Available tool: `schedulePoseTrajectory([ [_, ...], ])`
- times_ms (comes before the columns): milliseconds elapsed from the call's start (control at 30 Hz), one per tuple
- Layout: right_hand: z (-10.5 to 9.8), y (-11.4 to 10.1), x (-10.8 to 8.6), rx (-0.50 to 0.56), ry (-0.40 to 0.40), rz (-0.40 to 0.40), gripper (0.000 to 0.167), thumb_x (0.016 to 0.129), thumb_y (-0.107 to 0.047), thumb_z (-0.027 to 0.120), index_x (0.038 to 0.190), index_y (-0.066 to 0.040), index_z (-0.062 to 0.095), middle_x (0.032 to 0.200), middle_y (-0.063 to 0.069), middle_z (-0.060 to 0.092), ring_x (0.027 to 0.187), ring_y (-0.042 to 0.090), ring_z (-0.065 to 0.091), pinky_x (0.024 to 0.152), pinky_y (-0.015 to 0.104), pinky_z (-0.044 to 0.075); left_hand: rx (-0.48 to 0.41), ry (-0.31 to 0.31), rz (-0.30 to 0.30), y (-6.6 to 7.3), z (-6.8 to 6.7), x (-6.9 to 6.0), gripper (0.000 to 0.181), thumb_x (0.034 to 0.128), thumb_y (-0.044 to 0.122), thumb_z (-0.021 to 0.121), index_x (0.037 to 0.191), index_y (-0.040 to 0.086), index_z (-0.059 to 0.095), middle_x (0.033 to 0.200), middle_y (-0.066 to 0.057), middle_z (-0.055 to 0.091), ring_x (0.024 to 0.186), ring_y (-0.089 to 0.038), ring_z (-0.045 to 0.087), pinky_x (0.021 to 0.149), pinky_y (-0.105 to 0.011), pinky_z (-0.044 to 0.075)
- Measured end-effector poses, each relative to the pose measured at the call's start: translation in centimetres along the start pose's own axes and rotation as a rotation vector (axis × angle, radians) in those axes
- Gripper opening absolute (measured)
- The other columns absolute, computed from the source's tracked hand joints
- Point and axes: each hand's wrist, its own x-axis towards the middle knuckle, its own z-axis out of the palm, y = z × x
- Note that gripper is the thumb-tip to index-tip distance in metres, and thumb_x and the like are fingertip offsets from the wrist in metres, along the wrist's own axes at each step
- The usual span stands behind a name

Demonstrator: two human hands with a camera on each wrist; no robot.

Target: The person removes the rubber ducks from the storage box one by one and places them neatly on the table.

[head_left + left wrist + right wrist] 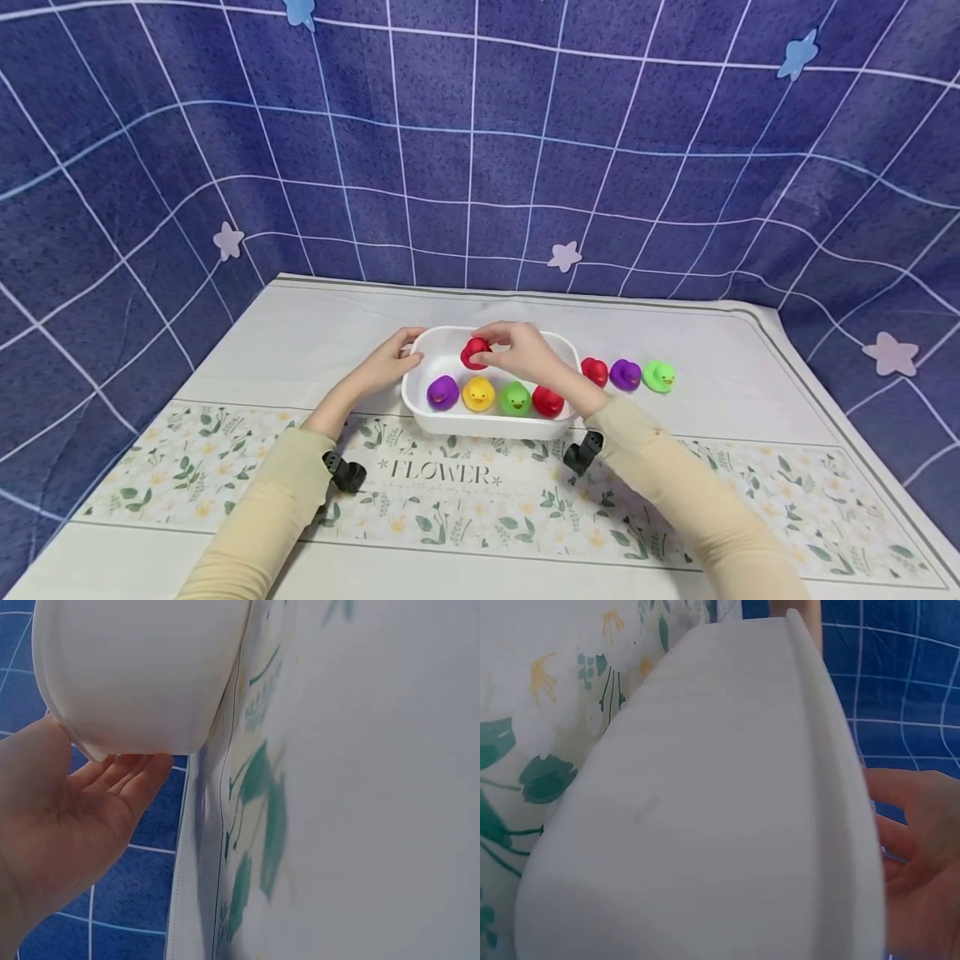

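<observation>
A white oblong tub [480, 427] stands on the table, and its outer wall fills much of both wrist views. My left hand [386, 360] holds the tub's left end, thumb at the rim and fingers against the outside wall. Over the back of the tub, my right hand [521, 350] pinches a red rubber duck [472, 353] between thumb and fingers. Along the tub's front side sit a purple duck [443, 392], a yellow duck [478, 393], a green duck [515, 398] and another red duck [547, 402]. The pinched duck is hidden in the right wrist view.
To the right of the tub, a red duck [595, 372], a purple duck [626, 375] and a light green duck [659, 377] stand in a row on the tabletop. A flower-printed band [442, 508] crosses the table cover. Behind hangs a blue gridded curtain [510, 167].
</observation>
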Motion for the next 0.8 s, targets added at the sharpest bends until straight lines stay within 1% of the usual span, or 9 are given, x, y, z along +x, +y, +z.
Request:
schedulePoseTrajectory([
  [233,-1.0,0.6,-1.3,0.005,0.007,0.043,0.043,0.082,-0.022,0.072,0.121,-0.007,0.063,0.110,0.008,0.069,0.107,0.023,0.063,0.097,0.038,0.050,0.001,-0.002,-0.002,0.0,0.0,0.1,0.050,0.0963,0.007,0.045,0.142,-0.004,0.027,0.144,-0.029,0.033,0.122,-0.044,0.048,0.095,-0.043,0.051],
  [367,-1.5,0.9,-2.0,0.021,0.012,0.050,0.043,0.081,-0.022,0.073,0.120,-0.006,0.064,0.109,0.009,0.069,0.108,0.026,0.063,0.098,0.042,0.049,0.001,-0.002,0.000,0.0,0.0,0.0,0.050,0.0961,0.006,0.045,0.142,-0.005,0.027,0.143,-0.030,0.032,0.122,-0.044,0.047,0.095,-0.044,0.051],
  [467,-1.9,1.1,-2.4,0.028,0.021,0.033,0.041,0.081,-0.021,0.073,0.118,-0.005,0.065,0.108,0.009,0.070,0.108,0.027,0.063,0.099,0.043,0.049,0.003,-0.003,0.000,0.0,0.0,0.0,0.050,0.0963,0.006,0.045,0.142,-0.005,0.027,0.144,-0.030,0.032,0.123,-0.045,0.047,0.096,-0.045,0.050],
  [567,-2.2,1.3,-2.8,0.022,0.031,-0.006,0.039,0.081,-0.019,0.073,0.116,-0.005,0.065,0.107,0.009,0.070,0.106,0.026,0.064,0.097,0.043,0.049,0.009,-0.006,0.001,0.0,-0.1,0.0,0.050,0.0966,0.006,0.044,0.142,-0.005,0.026,0.143,-0.030,0.032,0.123,-0.045,0.047,0.096,-0.045,0.050],
  [700,-2.6,1.5,-3.4,-0.018,0.038,-0.046,0.036,0.081,-0.018,0.073,0.115,-0.007,0.067,0.106,0.007,0.070,0.104,0.024,0.064,0.096,0.042,0.051,0.010,-0.007,0.004,-0.1,-0.1,0.1,0.050,0.0967,0.007,0.044,0.142,-0.006,0.026,0.143,-0.030,0.032,0.123,-0.045,0.046,0.097,-0.045,0.050],
  [800,-2.9,1.5,-3.8,-0.041,0.041,-0.057,0.035,0.080,-0.017,0.074,0.114,-0.008,0.068,0.106,0.007,0.070,0.103,0.022,0.065,0.095,0.041,0.051,0.006,-0.007,0.008,0.0,0.0,0.0,0.050,0.0968,0.006,0.044,0.142,-0.006,0.026,0.143,-0.030,0.033,0.123,-0.045,0.046,0.096,-0.045,0.050],
])
